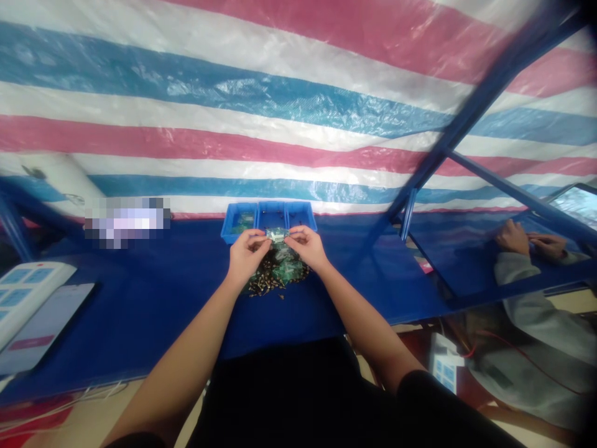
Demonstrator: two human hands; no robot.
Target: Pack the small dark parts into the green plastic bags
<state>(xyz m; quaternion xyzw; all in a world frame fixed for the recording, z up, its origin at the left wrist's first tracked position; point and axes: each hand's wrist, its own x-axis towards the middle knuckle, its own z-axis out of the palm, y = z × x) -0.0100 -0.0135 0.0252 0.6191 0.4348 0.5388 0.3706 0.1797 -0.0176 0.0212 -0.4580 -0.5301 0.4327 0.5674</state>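
My left hand and my right hand meet over the blue table, each pinching one end of a small green circuit board. Under the hands lies a pile of green boards and small brass-coloured parts. Just behind the hands stand three blue bins side by side; the left one holds green boards, the other two hold small dark parts.
A white power strip and a phone lie at the left. A striped tarp hangs behind the table. Blue frame bars slant at the right, where another person's hands and grey sleeve rest on a neighbouring table.
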